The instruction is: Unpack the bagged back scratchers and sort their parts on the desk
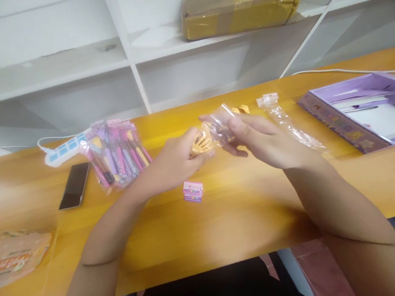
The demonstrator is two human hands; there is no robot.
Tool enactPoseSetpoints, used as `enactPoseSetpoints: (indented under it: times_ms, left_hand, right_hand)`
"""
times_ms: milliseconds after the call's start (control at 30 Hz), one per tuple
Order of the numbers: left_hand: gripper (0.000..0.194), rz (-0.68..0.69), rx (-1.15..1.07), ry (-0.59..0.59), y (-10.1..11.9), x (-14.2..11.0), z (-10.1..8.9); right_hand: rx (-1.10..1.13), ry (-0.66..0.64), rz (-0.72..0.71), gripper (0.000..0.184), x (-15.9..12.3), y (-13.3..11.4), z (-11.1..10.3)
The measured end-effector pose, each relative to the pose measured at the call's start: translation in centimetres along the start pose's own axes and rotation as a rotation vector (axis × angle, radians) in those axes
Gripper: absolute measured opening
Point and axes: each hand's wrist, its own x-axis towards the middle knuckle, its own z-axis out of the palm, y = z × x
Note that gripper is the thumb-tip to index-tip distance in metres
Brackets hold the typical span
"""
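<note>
So, going left to right: on our counter (247, 227) there's an orange package (17, 258) at the edge of view, then a power strip (66, 149) with a phone (74, 186) just below it. Next comes a pile of hand-topped sticks (119, 155) in clear wrapping, all pinks, purples and yellows.

Our left hand (176, 161) is mostly closed, thumb and fingers pinching a yellow hand-shaped piece (202, 144) up above the middle of the counter. A couple of pink and purple labels (193, 191) lie below. Right beside the yellow piece there's a clear bag (223, 120) — we can't tell whether the piece is inside it or only against it. Our right hand (265, 141) has that film between thumb and fingers, the other fingers loosely curled.

Handling-wise, we'd guess the piece is light and fairly stiff, with thin fingers that might snap if bent. Best hold it low, below the spread fingers. The film looks flimsy and slippery, so we'd pinch it by the edge.

Past the right hand there's a long clear sleeve (291, 122) lying flat, then a purple box (333, 121) with papers and a pen (360, 109) in it.
</note>
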Motion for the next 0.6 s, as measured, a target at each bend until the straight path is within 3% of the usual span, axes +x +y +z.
enactPoseSetpoints:
  times_ms: [167, 300, 333, 467, 567, 600]
  left_hand:
    - [0.038, 0.022, -0.268, -0.215, -0.8, 0.6, 1.1]
    - [0.037, -0.009, -0.534, -0.401, -1.5, 1.1, 0.9]
    - [0.035, -0.018, -0.563, -0.437, -1.6, 1.2, 0.8]
    - [0.032, -0.040, -0.586, -0.580, -2.2, 1.5, 0.8]
    - [0.031, -0.054, -0.576, -0.631, -2.5, 1.8, 1.1]
    - [0.031, -0.054, -0.572, -0.632, -2.5, 1.8, 1.2]
  right_hand:
    - [-0.149, 0.217, 0.046, 0.050, -0.4, -1.0, -1.3]
    - [-0.126, 0.809, -0.249, 0.043, -0.9, -1.3, -4.4]
    - [-0.157, 0.861, -0.293, 0.042, -1.1, -1.3, -5.3]
    - [-0.418, 0.794, -0.184, 0.041, -1.5, -0.7, -8.4]
    - [-0.299, 1.016, -0.372, 0.043, -1.0, 0.3, -10.0]
    - [-0.266, 1.041, -0.377, 0.045, -0.8, 0.6, -10.4]
